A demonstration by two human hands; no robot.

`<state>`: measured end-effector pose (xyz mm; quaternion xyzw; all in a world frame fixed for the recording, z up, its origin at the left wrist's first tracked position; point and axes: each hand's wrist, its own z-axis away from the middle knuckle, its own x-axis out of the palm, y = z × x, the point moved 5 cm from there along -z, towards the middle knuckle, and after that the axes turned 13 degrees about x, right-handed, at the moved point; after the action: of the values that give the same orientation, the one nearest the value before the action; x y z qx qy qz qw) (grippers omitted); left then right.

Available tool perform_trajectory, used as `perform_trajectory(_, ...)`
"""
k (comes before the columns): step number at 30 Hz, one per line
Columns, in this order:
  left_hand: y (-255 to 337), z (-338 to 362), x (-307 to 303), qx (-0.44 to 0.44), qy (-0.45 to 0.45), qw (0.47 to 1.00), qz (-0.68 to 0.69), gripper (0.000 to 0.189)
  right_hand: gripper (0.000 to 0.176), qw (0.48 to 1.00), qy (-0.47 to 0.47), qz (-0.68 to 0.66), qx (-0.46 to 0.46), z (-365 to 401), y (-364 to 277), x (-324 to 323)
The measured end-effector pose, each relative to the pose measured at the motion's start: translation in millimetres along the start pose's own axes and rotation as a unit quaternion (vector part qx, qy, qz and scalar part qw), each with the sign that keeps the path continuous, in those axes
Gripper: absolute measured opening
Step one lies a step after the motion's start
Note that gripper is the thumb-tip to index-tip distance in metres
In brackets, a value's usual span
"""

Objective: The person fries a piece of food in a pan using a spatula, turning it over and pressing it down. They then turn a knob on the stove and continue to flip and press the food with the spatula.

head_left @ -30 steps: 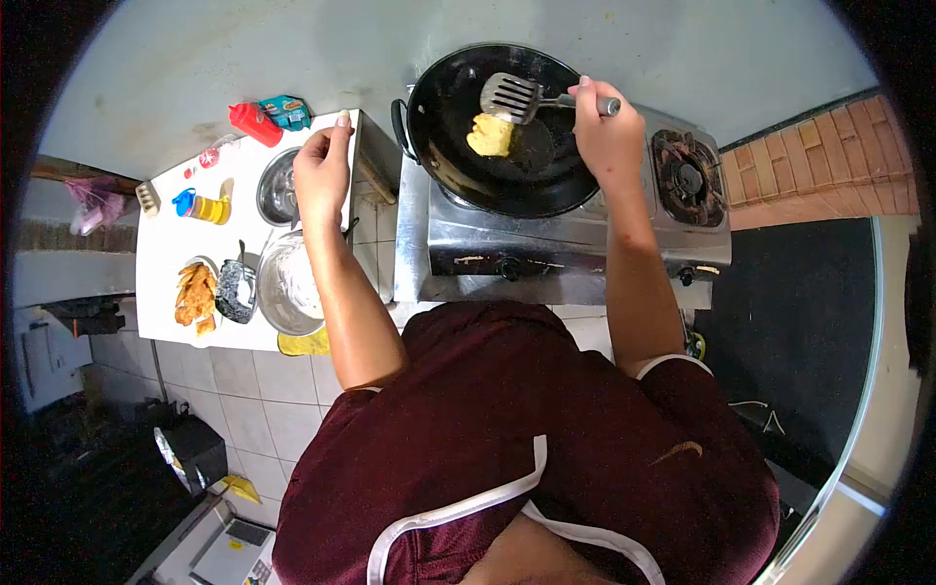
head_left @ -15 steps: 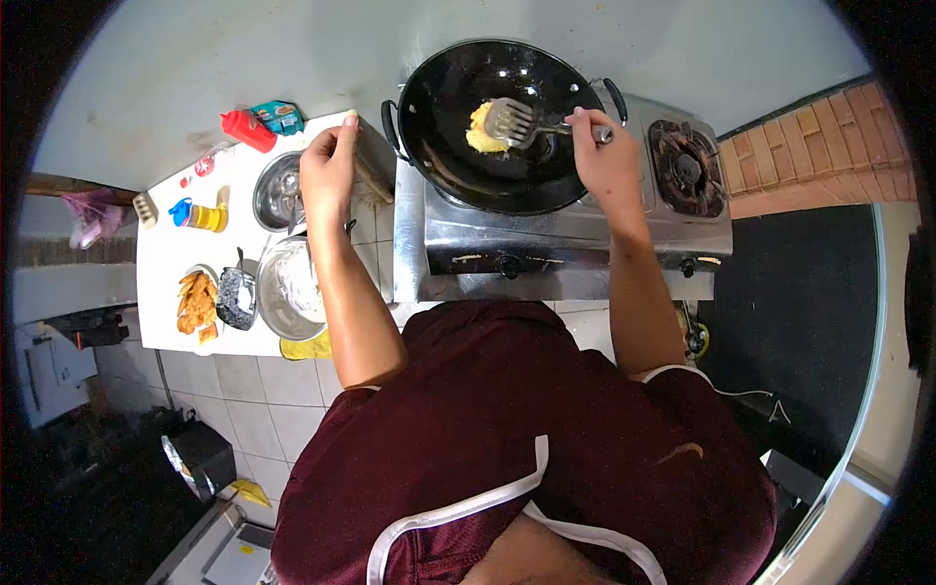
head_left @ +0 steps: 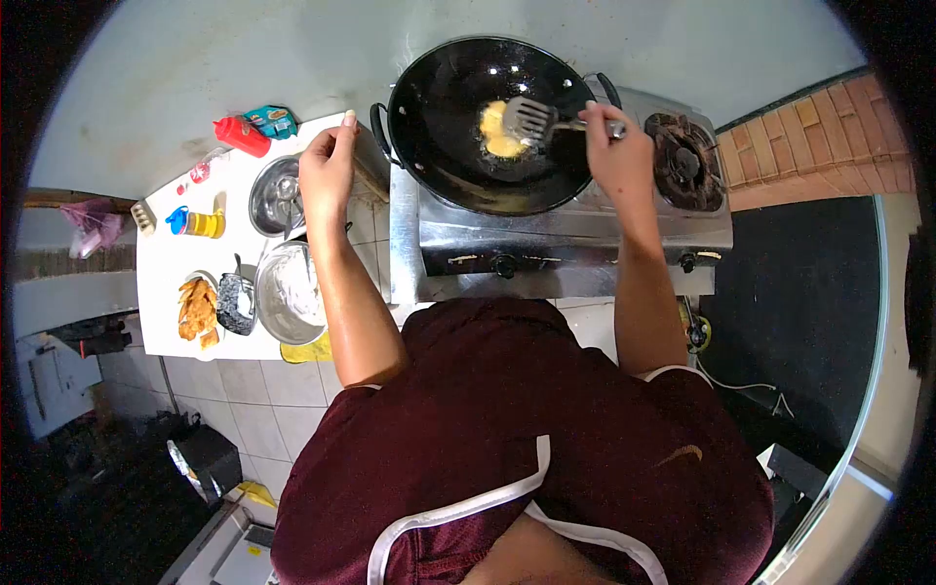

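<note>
My right hand point(head_left: 621, 161) grips the handle of a metal slotted spatula point(head_left: 529, 119), fingers wrapped round it. The spatula's head is inside a black wok point(head_left: 439, 156), touching or just beside some yellow, battered-looking food point(head_left: 501, 136) that lies in oil on the wok's bottom. My left hand point(head_left: 328, 166) is raised left of the wok, fingers curled and thumb against the forefinger, with no object showing in it. Below and beside it are a metal bowl point(head_left: 263, 210) and a larger pot point(head_left: 276, 317) with white residue inside.
The wok sits on a steel gas stove point(head_left: 585, 239) with a second burner point(head_left: 685, 163) at right. On the white table point(head_left: 161, 283) are golden fried pieces point(head_left: 197, 310), a dark speckled container point(head_left: 236, 302), a yellow bottle point(head_left: 203, 223) and a red bottle point(head_left: 242, 136).
The spatula and my right hand have moved slightly right. More of the yellow food shows, as the spatula head has slid toward its right side. My left hand is nearly unmoved.
</note>
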<state>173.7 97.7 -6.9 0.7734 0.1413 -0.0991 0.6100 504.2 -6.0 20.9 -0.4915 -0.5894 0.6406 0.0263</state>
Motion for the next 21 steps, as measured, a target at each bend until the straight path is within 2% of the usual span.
perform_trajectory(2,0.0,-0.4,4.2,-0.021,-0.013,1.000,-0.015,0.040,0.031,0.999,-0.017,-0.029,-0.027,5.8,-2.7,6.4)
perform_trajectory(5,3.5,-0.5,6.8,-0.012,-0.007,1.000,-0.014,0.039,0.032,0.999,-0.048,-0.014,-0.012,8.3,-7.0,1.6)
perform_trajectory(7,-1.3,-1.9,5.9,0.002,0.000,1.000,-0.015,0.041,0.031,0.999,-0.030,-0.044,-0.002,3.6,-6.6,-4.2)
perform_trajectory(9,-5.4,-2.1,5.3,0.018,0.005,1.000,-0.013,0.042,0.028,0.999,-0.006,0.030,0.014,-1.6,-10.6,-13.4)
perform_trajectory(11,-9.4,-3.1,6.8,0.013,0.002,1.000,0.006,0.043,0.025,1.000,0.000,-0.015,-0.002,0.2,-6.2,-3.7)
perform_trajectory(13,-11.2,-3.6,9.2,0.004,0.003,1.000,0.007,0.042,0.026,0.996,-0.008,-0.058,-0.069,7.5,-15.0,2.4)
perform_trajectory(15,-11.2,-2.7,7.8,0.001,0.004,1.000,0.007,0.042,0.026,0.996,-0.014,-0.047,-0.072,5.3,-9.0,3.9)
perform_trajectory(19,-12.9,-3.0,2.3,0.024,0.015,1.000,-0.010,0.042,0.027,0.999,-0.014,-0.035,-0.007,1.8,-5.0,-3.8)
perform_trajectory(21,-14.0,-2.7,2.1,0.001,0.011,1.000,0.007,0.042,0.029,0.997,0.014,-0.044,-0.062,2.1,-10.2,-5.8)
